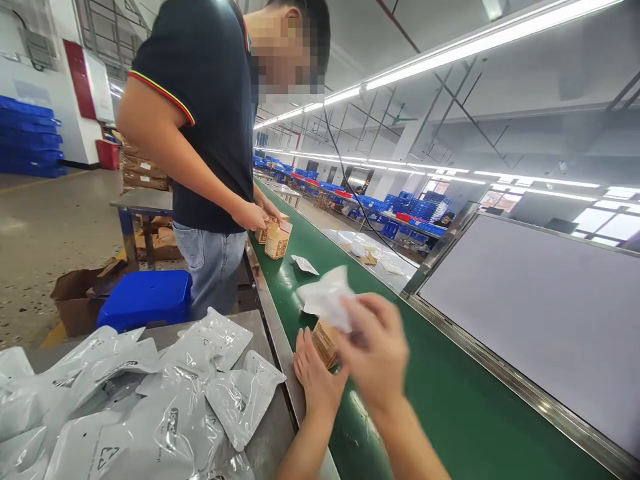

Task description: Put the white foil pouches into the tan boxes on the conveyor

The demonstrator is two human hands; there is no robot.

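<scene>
My left hand (316, 375) rests against a small brown carton (324, 342) standing on the green conveyor belt (450, 400), fingers closed along its side. My right hand (377, 353), blurred by motion, pinches a white plastic pouch (327, 298) just above the carton's open top. To my left, on a grey metal table (273, 440), lies a heap of several white-grey pouches (165, 400).
A co-worker in a dark shirt stands further up the belt, their hands (257, 215) on another brown carton (278, 239). A loose pouch (305, 265) lies on the belt between us. A blue stool (145, 297) and open cardboard box (80, 297) sit on the floor. A grey panel (540, 313) borders the belt's right.
</scene>
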